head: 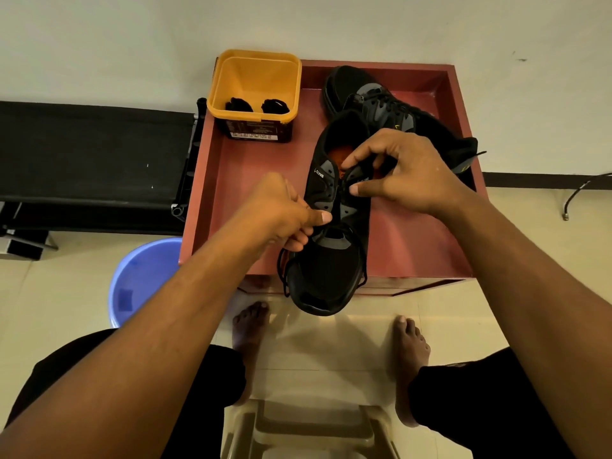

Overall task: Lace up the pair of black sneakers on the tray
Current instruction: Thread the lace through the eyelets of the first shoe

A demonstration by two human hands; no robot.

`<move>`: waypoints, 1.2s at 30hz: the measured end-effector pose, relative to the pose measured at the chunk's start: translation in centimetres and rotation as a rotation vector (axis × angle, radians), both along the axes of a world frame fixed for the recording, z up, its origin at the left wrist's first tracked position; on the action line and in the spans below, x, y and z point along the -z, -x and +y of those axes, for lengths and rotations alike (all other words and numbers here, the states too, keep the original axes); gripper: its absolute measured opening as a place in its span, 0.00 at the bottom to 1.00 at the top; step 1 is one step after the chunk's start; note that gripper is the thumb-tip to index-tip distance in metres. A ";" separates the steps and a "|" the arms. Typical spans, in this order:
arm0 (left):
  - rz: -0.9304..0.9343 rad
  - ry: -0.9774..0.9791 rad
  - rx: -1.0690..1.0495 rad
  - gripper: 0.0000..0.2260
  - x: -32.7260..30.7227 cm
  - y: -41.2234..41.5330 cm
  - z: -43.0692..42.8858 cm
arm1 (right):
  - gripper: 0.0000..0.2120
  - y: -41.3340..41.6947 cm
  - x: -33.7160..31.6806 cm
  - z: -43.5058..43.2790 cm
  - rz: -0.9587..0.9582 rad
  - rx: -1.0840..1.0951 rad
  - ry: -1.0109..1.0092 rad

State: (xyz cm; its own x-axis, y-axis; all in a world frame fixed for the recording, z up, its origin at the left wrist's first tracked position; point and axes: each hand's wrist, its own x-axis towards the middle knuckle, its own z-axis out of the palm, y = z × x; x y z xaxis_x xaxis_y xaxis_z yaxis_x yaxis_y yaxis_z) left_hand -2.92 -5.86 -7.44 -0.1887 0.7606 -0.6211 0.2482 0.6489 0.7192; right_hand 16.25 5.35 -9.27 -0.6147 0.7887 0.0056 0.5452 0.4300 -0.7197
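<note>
My left fingers (pixel 323 217) pinch the lace (pixel 282 270) taut while my right fingers (pixel 359 190) pinch the sneaker (pixel 331 266) upper, apparently steadying it for threading.

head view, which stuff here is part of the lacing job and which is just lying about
Part of the job: near sneaker, held by the right hand; black lace, pinched by the left hand; far sneaker; red tray.
Just lying about: yellow tub with two black bundles inside, blue bucket, black bench, plastic stool.
</note>
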 end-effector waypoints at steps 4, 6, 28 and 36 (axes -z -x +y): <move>-0.012 0.042 -0.001 0.08 -0.1 0.0 -0.2 | 0.12 1.2 0.2 -0.7 0.038 0.000 -0.035; -0.008 0.043 0.003 0.07 0.1 -0.1 -0.3 | 0.15 2.0 0.7 -1.1 -0.009 0.015 -0.127; -0.091 -0.011 0.128 0.10 0.3 2.3 -0.7 | 0.11 2.0 2.7 -0.5 0.221 0.102 0.125; -0.136 -0.062 0.148 0.07 0.2 3.7 -0.5 | 0.10 1.9 2.6 -0.5 0.207 0.108 0.132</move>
